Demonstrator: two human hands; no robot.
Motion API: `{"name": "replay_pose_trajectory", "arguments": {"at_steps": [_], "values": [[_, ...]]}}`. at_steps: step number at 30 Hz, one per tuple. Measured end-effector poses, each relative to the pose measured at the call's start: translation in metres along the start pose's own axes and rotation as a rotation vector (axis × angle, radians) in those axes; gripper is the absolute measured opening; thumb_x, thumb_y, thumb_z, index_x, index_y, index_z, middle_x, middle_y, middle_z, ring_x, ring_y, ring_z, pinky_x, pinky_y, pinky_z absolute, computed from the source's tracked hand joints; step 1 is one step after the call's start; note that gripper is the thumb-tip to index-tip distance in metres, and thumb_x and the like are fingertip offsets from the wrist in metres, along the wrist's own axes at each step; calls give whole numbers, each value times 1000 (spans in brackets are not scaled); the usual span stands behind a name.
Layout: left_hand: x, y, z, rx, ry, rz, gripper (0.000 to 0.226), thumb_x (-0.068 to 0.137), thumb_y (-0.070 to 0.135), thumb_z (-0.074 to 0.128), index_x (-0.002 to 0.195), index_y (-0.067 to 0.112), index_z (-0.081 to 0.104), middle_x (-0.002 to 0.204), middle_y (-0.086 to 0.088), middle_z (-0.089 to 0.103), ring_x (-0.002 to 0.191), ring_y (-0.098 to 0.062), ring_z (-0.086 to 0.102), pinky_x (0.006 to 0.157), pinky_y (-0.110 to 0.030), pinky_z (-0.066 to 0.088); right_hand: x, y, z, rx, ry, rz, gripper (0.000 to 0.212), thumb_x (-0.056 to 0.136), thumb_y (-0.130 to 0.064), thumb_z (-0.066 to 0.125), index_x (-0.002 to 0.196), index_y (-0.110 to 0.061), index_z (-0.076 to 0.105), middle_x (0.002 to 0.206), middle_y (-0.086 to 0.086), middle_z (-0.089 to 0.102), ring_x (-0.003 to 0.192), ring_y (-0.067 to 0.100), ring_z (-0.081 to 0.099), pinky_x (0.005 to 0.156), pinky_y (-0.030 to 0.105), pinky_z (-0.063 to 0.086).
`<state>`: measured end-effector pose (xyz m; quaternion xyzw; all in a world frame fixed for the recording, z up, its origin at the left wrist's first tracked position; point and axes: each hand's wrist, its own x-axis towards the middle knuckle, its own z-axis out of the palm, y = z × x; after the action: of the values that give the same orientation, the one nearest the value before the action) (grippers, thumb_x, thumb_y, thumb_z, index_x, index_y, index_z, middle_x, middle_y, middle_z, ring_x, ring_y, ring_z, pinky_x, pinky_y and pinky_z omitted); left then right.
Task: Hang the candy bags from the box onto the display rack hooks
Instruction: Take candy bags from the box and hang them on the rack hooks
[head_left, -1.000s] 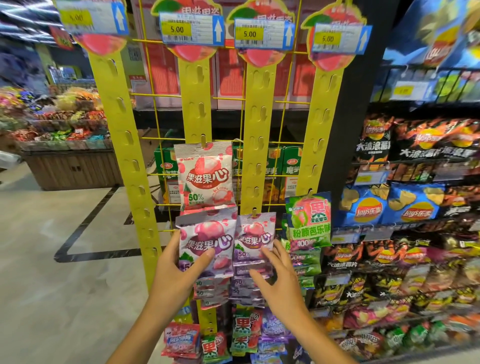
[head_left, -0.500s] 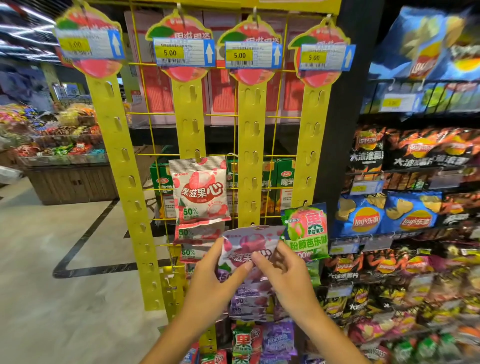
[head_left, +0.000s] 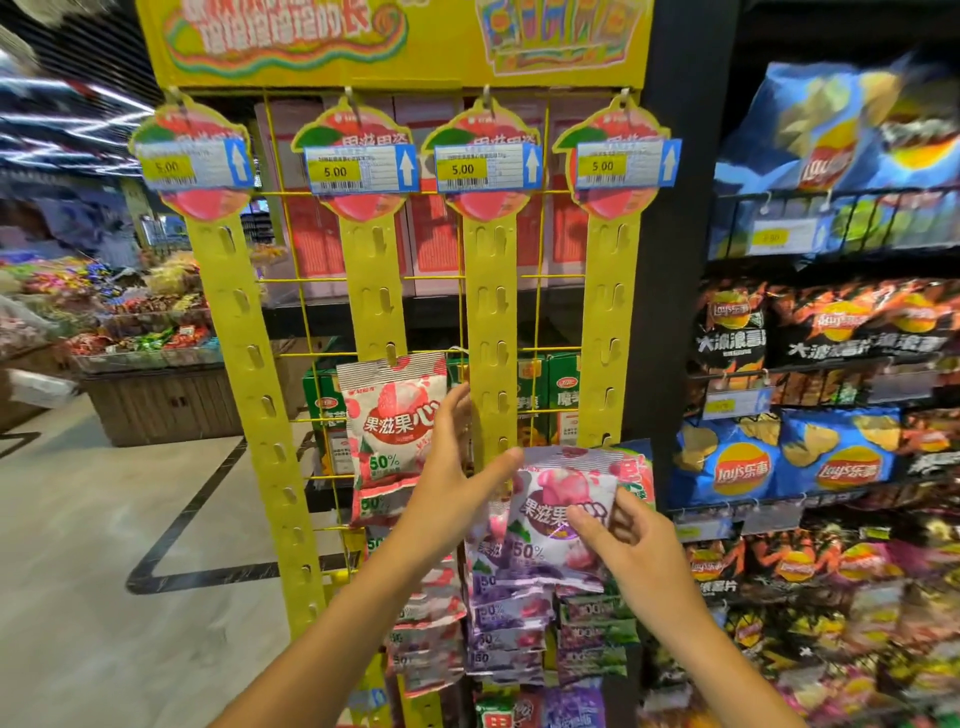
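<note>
At the rack, right hand pinches purple candy bag.

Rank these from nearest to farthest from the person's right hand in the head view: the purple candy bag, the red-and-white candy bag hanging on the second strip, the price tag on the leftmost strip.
1. Purple candy bag: pinched by the right hand, at the third strip.
2. Red-and-white candy bag: up and to the left, beyond the left hand.
3. Leftmost price tag: far up, top left of the rack.
</note>
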<state>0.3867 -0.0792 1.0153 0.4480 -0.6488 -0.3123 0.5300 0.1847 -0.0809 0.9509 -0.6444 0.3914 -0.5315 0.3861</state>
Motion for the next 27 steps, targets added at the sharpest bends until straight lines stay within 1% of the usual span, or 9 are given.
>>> {"name": "replay_pose_trajectory", "arguments": {"at_steps": [6, 9, 12, 15, 17, 20, 22, 24, 27], "values": [[-1, -6, -2, -2, 67, -10, 64, 95, 27, 65, 149, 38, 32, 136, 24, 49, 120, 10, 52, 93, -9, 46, 13, 4, 0, 1, -51, 4, 23, 92, -30, 69, 115, -28, 69, 105, -13, 76, 100, 2, 70, 85, 19, 53], [-1, -4, -4, 15, 27, -32, 43, 97, 24, 63, 132, 43, 48, 124, 28, 57, 110, 12, 59, 86, -9, 50, 23, 5, 4, -19, -82, -4, 23, 92, -35, 69, 115, -31, 67, 107, -12, 75, 105, 4, 68, 94, 30, 53], [-1, -4, -5, 21, -14, -68, 38, 98, 24, 61, 130, 41, 47, 116, 32, 53, 98, 23, 57, 84, -8, 50, 33, 5, 10, -35, -113, -19, 24, 92, -32, 69, 117, -30, 68, 107, -10, 75, 101, 6, 71, 90, 34, 57], [-1, -7, -4, 44, -9, -95, 39, 100, 27, 58, 136, 33, 45, 111, 26, 51, 86, 28, 56, 68, -2, 48, 42, 7, 12, -40, -146, -11, 28, 94, -29, 68, 122, -24, 67, 104, -9, 76, 95, 6, 72, 80, 26, 57], [-2, -9, -3, 77, 22, -84, 32, 101, 27, 56, 132, 33, 48, 111, 25, 53, 88, 22, 59, 68, -5, 50, 45, 5, 11, -55, -177, 0, 27, 95, -28, 67, 121, -22, 67, 95, -12, 76, 88, 3, 72, 73, 21, 54], [-2, -13, -1, 105, 70, -78, 25, 103, 20, 53, 124, 33, 52, 97, 14, 63, 84, -11, 64, 68, -25, 52, 46, 4, 9, -90, -236, 16, 20, 96, -27, 66, 114, -20, 69, 78, -17, 73, 73, -2, 69, 64, 15, 49], [-2, -15, 0, 120, 85, -71, 29, 103, 14, 54, 125, 32, 52, 92, 16, 64, 79, -3, 63, 68, -20, 51, 46, 6, 8, -100, -258, 29, 14, 97, -26, 65, 108, -19, 69, 71, -17, 72, 63, -3, 66, 60, 13, 45], [-3, -17, 1, 125, 84, -69, 35, 101, 6, 54, 125, 31, 51, 104, 18, 64, 90, 8, 64, 75, -16, 53, 45, 8, 6, -118, -278, 38, 6, 97, -24, 64, 93, -20, 67, 57, -18, 64, 50, -6, 56, 54, 11, 40], [-3, -22, 1, 149, 77, -59, 44, 98, -5, 55, 128, 27, 51, 120, 17, 64, 112, 6, 60, 86, -17, 54, 43, 12, 4, -150, -301, 40, 21, 98, -23, 64, 77, -25, 59, 46, -19, 53, 43, -4, 49, 50, 9, 34]]}}
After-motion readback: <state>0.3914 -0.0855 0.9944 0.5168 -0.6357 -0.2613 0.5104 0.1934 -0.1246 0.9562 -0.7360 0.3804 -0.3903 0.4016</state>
